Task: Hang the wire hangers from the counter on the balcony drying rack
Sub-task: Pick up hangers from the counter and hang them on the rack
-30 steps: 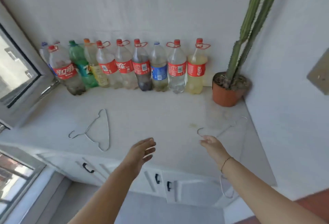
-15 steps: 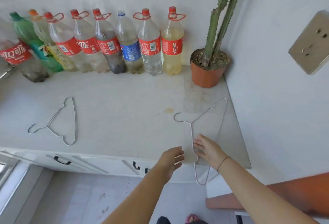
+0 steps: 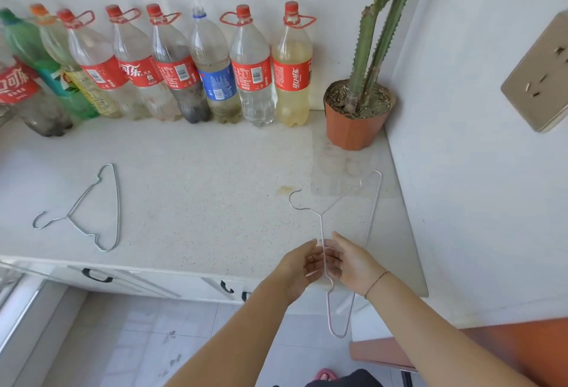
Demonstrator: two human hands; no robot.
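Left of frame, mid-height: the grey hanger [image 3: 67,217] lies flat on the counter [image 3: 199,190], untouched and well apart from your hands. Lower centre: your left hand [image 3: 299,266] and, just right of it, your right hand [image 3: 353,263] pinch one side wire of the pale hanger [image 3: 320,216] from either side. Its hook points up-frame over the counter, and its lower corner sticks out past the counter edge. Drying rack not in view. Judgement: nothing hung yet, first pickup under way, both hangers left to do.

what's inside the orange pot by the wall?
A tall green cactus rooted in dry, gritty soil inside the orange pot. Anything below the soil surface is covered.
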